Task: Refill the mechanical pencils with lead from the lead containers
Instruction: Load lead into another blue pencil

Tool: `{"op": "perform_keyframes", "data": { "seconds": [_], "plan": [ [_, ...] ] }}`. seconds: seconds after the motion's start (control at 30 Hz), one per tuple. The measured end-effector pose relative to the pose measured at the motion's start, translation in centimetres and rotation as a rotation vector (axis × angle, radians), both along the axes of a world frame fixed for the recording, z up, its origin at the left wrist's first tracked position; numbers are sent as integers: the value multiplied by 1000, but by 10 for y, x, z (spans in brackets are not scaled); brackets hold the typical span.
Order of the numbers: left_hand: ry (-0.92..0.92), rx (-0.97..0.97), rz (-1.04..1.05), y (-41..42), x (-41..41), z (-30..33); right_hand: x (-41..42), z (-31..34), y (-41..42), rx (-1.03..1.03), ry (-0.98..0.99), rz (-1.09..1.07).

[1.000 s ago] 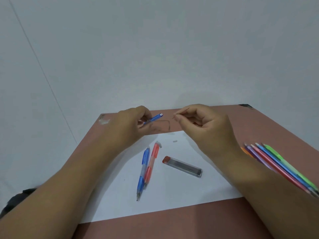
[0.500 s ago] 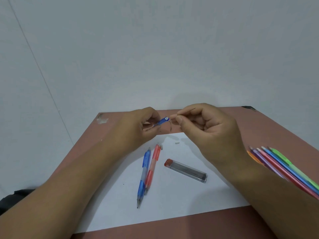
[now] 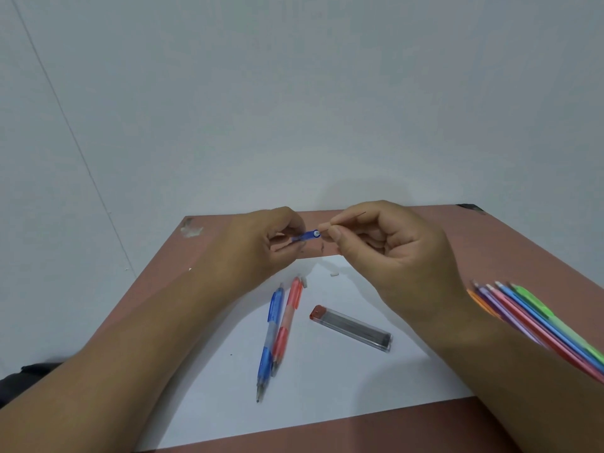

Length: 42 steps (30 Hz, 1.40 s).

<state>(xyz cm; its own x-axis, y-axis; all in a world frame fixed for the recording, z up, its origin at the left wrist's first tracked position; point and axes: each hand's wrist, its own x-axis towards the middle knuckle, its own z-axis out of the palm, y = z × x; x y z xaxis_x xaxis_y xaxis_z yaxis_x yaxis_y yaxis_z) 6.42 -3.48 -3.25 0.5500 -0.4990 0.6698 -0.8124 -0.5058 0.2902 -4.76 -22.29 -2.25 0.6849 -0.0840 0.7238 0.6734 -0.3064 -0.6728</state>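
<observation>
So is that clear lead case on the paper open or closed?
Closed, it seems: the lead container lies flat on the white paper with its red cap on one end and dark leads inside.

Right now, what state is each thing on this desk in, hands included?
Left hand: grips the blue pencil.
Blue pencil: held up, open end toward the lead.
Right hand: pinches a lead.
Lead: at the pencil's opening.
Lead container: lying flat, red cap on.
Blue-and-red pencil pair: lying side by side.
</observation>
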Motion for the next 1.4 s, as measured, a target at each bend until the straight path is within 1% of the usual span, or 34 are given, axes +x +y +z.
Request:
{"op": "perform_keyframes", "data": {
  "seconds": [0.4,0.93,1.4],
  "plan": [
    [-53,-11,17,-1,-3,3,2,-1,-2,-98,-71,-44],
    [-17,4,-21,-1,-1,3,4,-2,-4,-195,-120,-159],
    [1,-9,-10,-2,-4,3,5,-1,-4,-248,-153,-197]
  ]
}}
